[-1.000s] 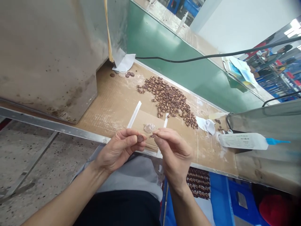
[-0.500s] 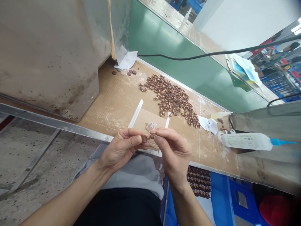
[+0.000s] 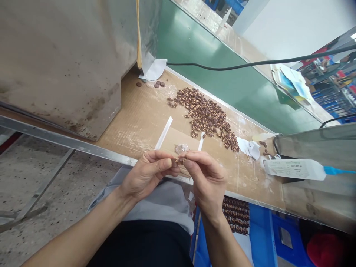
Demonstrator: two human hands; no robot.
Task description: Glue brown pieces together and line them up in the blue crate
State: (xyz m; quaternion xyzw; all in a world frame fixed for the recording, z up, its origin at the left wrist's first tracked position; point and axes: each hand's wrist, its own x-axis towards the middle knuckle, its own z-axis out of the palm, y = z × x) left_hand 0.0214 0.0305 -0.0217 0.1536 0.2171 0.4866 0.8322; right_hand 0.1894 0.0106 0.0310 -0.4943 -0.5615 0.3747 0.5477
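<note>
My left hand (image 3: 151,171) and my right hand (image 3: 207,174) meet fingertip to fingertip above the near edge of the bench. Between them is a small brown and gold piece (image 3: 177,161), pinched by thumb and finger on both sides and mostly covered. It looks like the pieces in the large pile (image 3: 205,113) beyond. Just past my fingertips a small clear plastic piece (image 3: 181,148) lies on a cardboard patch, with white strips (image 3: 164,132) along its sides.
A white bottle with a blue nozzle (image 3: 296,169) lies at the right, near crumpled white paper (image 3: 250,147). Brown discs (image 3: 160,83) sit by the metal housing (image 3: 63,66) at left. Below the bench, a blue crate (image 3: 260,230) holds rows of brown pieces. A black cable (image 3: 222,68) crosses behind.
The view has shifted slightly, so the bench sits a little farther right. Both hands keep their pinch, with the fingertips and the small piece turned slightly.
</note>
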